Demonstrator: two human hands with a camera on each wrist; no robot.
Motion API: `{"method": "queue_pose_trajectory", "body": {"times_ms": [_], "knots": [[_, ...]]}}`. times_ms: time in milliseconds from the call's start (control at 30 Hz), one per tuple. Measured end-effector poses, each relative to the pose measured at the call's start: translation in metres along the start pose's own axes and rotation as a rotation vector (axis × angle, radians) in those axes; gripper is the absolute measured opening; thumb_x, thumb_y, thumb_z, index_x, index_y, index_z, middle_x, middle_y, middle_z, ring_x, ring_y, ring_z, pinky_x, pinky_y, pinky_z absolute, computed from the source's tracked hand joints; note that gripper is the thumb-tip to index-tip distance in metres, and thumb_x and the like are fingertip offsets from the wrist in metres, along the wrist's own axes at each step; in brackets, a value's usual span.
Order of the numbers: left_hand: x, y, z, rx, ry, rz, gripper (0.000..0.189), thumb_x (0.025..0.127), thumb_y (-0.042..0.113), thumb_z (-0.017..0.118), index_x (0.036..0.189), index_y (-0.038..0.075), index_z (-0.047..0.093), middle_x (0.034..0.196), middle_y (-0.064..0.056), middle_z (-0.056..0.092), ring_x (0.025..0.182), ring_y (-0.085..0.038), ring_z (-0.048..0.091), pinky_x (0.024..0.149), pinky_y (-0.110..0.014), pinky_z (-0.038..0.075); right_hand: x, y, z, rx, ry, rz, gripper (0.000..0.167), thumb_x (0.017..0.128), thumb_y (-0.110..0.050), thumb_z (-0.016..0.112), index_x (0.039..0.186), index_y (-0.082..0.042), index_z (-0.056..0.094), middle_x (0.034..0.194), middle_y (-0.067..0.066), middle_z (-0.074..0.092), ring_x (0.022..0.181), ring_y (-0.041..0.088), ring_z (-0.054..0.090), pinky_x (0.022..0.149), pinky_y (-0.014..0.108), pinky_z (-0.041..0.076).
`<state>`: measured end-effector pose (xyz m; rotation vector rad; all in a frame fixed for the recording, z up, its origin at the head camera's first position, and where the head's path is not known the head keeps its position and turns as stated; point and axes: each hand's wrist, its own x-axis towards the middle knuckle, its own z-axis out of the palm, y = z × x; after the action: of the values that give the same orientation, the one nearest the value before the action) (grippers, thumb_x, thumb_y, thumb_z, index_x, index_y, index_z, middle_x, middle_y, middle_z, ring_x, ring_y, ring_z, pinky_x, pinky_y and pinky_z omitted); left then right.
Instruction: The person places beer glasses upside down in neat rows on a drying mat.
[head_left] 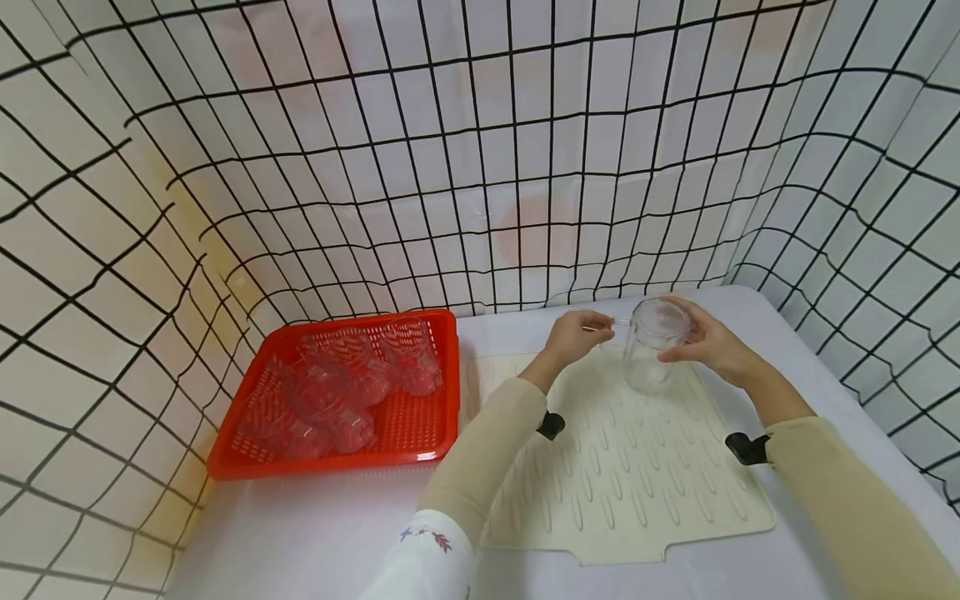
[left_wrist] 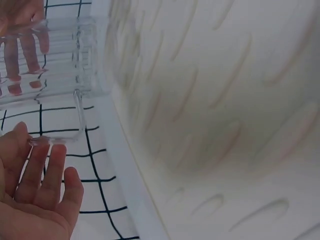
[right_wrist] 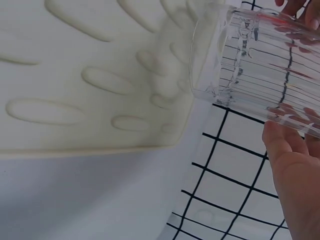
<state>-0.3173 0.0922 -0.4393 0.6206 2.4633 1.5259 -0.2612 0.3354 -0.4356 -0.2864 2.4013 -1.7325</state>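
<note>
Behind mug (head_left: 648, 354) and mat (head_left: 622, 479), black mesh (head_left: 515, 124)

The mug (head_left: 643, 357) is clear and colourless, the mat (head_left: 615, 475) cream with elongated ovals, the basket (head_left: 330, 468) red with latticed perforations, the tabletop (head_left: 315, 533) white, the mesh (head_left: 552, 83) a black grid, the forearm coverings (head_left: 847, 492) plain beige, the white sleeve (head_left: 420, 562) red-and-blue printed.

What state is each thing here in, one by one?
Clear mug: held over the cream mat
Left hand: pinching the mug's handle
Right hand: gripping the mug's side
Cream mat: lying flat
Red basket: partly filled
Clear glassware: grouped inside the basket
Black grid: standing upright
</note>
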Motion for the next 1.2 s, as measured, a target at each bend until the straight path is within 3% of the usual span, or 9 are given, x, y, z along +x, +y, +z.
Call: {"method": "queue_pose_trajectory", "body": {"times_ms": [133,333,633,1000,1200], "knots": [[-0.002,-0.004,0.006,-0.005,0.028,-0.023,0.024,0.091,0.015,0.070,0.114,0.008,0.072,0.107,-0.003,0.071,0.097,-0.012,0.067,0.072,-0.018,0.050,0.000,0.004,0.002,0.024,-0.007,0.028,0.098,0.082,-0.005,0.076,0.157,-0.025,0.015,0.157,0.023,0.013,0.142,0.044,0.017,0.090,0.022,0.038],[-0.004,-0.005,0.010,0.003,0.050,-0.031,0.023,0.091,0.013,0.069,0.113,0.007,0.072,0.108,-0.004,0.071,0.100,-0.013,0.066,0.072,-0.017,0.049,0.001,0.009,0.004,0.037,-0.009,0.030,0.098,0.082,-0.005,0.075,0.157,-0.022,0.013,0.156,0.024,0.015,0.141,0.043,0.019,0.091,0.023,0.039],[-0.007,-0.011,0.010,0.006,0.045,-0.051,0.022,0.092,0.015,0.068,0.113,0.008,0.072,0.107,-0.003,0.071,0.101,-0.012,0.064,0.074,-0.018,0.049,0.004,0.016,0.006,0.042,-0.021,0.034,0.097,0.082,-0.005,0.076,0.156,-0.021,0.016,0.153,0.024,0.021,0.139,0.044,0.022,0.103,0.055,0.030],[-0.003,-0.015,0.007,0.039,-0.023,-0.069,0.036,0.093,0.016,0.067,0.128,0.008,0.064,0.118,-0.006,0.068,0.108,-0.017,0.064,0.078,-0.020,0.050,0.009,0.010,0.002,-0.057,-0.061,0.039,0.101,0.083,-0.006,0.074,0.156,-0.009,0.005,0.151,0.030,0.021,0.140,0.053,0.011,0.104,0.068,0.022],[-0.007,-0.011,0.004,0.086,0.011,-0.094,0.042,0.092,0.012,0.067,0.133,0.009,0.059,0.118,-0.007,0.068,0.107,-0.019,0.065,0.078,-0.021,0.051,0.003,0.009,-0.001,-0.057,-0.073,0.049,0.105,0.083,-0.008,0.074,0.155,-0.006,-0.002,0.154,0.030,0.015,0.141,0.052,0.009,0.106,0.069,0.017]]}}
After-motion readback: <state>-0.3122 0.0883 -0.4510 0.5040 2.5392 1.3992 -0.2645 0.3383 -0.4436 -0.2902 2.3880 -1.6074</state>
